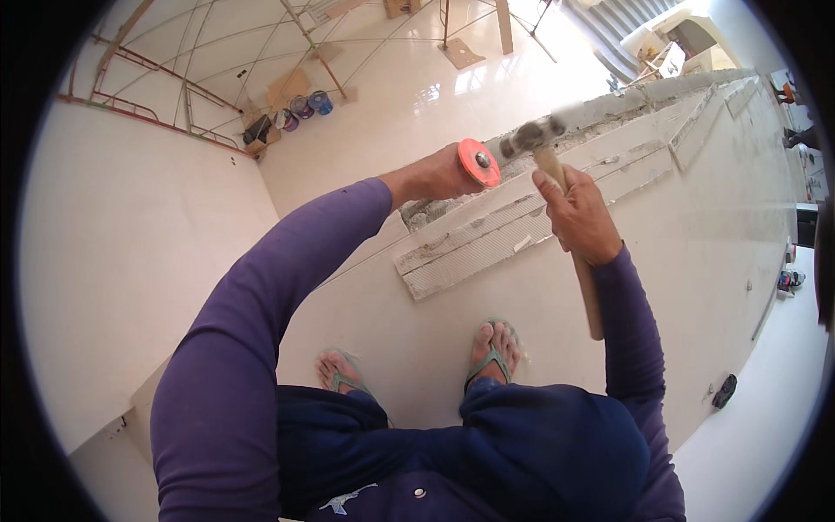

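Observation:
My left hand (439, 177) grips a chisel (481, 160) with a round orange guard and a metal striking end facing up, over the rough broken edge (424, 211) of the raised floor. My right hand (574, 213) is closed on the pale handle of a hammer (591, 304), whose blurred metal head is just right of and above the chisel's end, apart from it. Long strips of tile (461, 261) with ridged grey undersides lie along the edge in front of my sandalled feet (491, 352).
Below the ledge, metal scaffolding (183, 122) stands at upper left, with several buckets (318, 103) and a cardboard sheet (461, 52) on the lower floor. More broken strips (696, 122) lie rightward along the edge. A dark object (724, 391) lies at lower right, and assorted items (791, 280) sit at the far right.

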Demonstrator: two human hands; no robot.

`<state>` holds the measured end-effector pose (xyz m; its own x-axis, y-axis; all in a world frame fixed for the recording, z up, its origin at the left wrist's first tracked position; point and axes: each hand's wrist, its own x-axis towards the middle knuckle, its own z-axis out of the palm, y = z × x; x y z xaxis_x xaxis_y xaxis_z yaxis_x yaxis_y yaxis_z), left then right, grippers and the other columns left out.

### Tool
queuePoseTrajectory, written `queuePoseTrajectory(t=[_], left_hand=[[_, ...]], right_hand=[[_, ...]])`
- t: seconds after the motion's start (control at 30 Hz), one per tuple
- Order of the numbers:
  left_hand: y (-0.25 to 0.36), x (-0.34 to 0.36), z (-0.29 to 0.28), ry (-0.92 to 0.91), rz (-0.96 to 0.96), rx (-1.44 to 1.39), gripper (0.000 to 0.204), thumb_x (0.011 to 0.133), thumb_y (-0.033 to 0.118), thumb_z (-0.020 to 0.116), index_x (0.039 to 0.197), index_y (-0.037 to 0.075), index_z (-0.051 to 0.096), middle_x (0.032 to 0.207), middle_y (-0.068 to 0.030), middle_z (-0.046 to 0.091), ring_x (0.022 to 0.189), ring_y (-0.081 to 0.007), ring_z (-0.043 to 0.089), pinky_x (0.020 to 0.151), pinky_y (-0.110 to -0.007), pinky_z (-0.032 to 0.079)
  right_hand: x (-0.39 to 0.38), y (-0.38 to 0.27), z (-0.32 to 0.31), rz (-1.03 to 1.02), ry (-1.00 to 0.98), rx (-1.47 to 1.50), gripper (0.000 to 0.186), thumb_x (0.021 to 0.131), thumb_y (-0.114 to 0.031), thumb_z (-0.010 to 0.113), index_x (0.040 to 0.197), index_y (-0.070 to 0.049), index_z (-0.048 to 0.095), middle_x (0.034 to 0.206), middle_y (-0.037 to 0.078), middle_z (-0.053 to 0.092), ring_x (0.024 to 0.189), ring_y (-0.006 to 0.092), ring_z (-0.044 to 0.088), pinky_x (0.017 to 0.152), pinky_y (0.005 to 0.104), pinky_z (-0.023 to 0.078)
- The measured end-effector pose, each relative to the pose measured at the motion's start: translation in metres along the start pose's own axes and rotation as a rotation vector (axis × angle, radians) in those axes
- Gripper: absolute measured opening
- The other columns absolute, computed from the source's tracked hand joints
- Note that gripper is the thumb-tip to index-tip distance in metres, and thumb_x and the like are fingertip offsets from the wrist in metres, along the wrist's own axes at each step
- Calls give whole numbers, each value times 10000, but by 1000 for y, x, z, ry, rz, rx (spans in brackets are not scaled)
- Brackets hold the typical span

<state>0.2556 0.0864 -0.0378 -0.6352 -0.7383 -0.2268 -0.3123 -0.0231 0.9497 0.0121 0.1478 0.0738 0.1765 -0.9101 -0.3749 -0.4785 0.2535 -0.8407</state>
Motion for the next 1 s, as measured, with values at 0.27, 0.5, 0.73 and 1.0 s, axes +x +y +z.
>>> queuePoseTrajectory(t=[0.27,0.5,0.73,1.0], left_hand=[[7,2,-3,-42,-6,15,233,959,217,764,1078,39,672,973,-11,662,909,-114,561,826,-319,504],[15,9,3,-55,-60,-13,212,969,218,758,1065,47,679,969,-3,663,895,-112,557,808,-318,502],[9,4,1,-5,-1,-21,209,948,192,756,1048,28,675,914,4,638,853,-105,528,780,-310,495],[2,1,1,-12,-22,20,285,968,243,779,1133,38,668,1041,-34,674,969,-136,584,903,-335,513]], right_hand=[[7,-2,2,99,-60,145,309,1100,-332,619,969,-60,550,568,-34,454,384,79,444,323,271,370],[-1,18,18,98,-40,147,341,1095,-333,622,919,-58,523,567,-19,466,373,88,453,317,281,373],[2,12,10,5,101,290,327,1071,-310,639,923,-27,570,600,-4,501,402,102,498,322,301,398],[-25,33,-5,63,-100,-5,360,981,-289,770,911,-5,561,633,35,559,438,135,563,382,308,465]])
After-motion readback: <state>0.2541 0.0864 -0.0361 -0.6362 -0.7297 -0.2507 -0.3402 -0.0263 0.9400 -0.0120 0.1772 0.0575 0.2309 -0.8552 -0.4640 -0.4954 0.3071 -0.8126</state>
